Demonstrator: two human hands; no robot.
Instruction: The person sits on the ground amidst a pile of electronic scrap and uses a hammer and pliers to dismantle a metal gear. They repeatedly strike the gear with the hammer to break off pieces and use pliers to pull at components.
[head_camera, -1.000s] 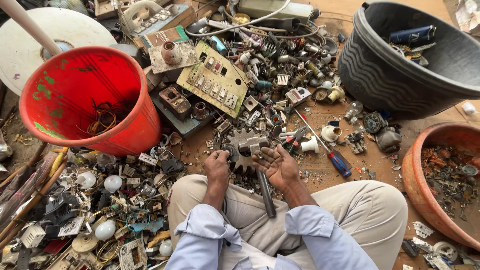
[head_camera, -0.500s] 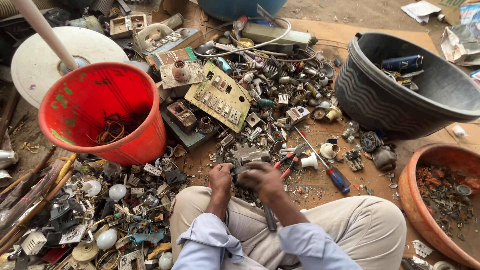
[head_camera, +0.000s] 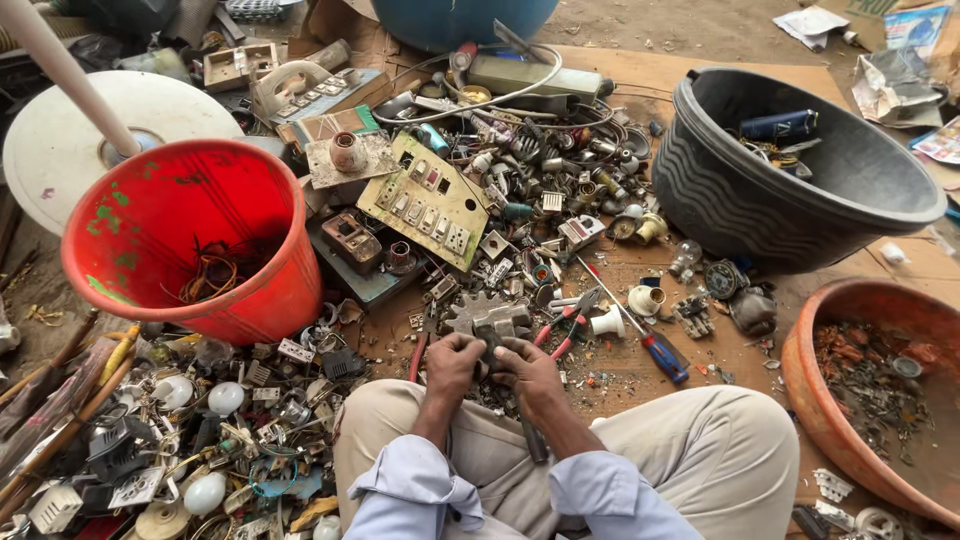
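Both of my hands are closed around a small dark metal part (head_camera: 491, 335) just above my knees. My left hand (head_camera: 452, 364) grips it from the left and my right hand (head_camera: 529, 371) from the right. A grey toothed gear (head_camera: 475, 312) lies on the ground right behind the hands. A dark tool handle (head_camera: 533, 440) runs down between my legs under the right hand. Red-handled pliers (head_camera: 562, 328) and a screwdriver with a red and blue handle (head_camera: 655, 348) lie just right of my hands.
A red bucket (head_camera: 120, 275) with wire scraps stands at left, a black tub (head_camera: 760, 215) at right, an orange bowl (head_camera: 810, 390) of rusty bits at lower right. A beige switch plate (head_camera: 428, 203) and several bulbs and sockets (head_camera: 200, 430) lie scattered around.
My hands have drawn closer together on the part and nearer my knees. The view has tilted upward, showing more ground beyond the pile.
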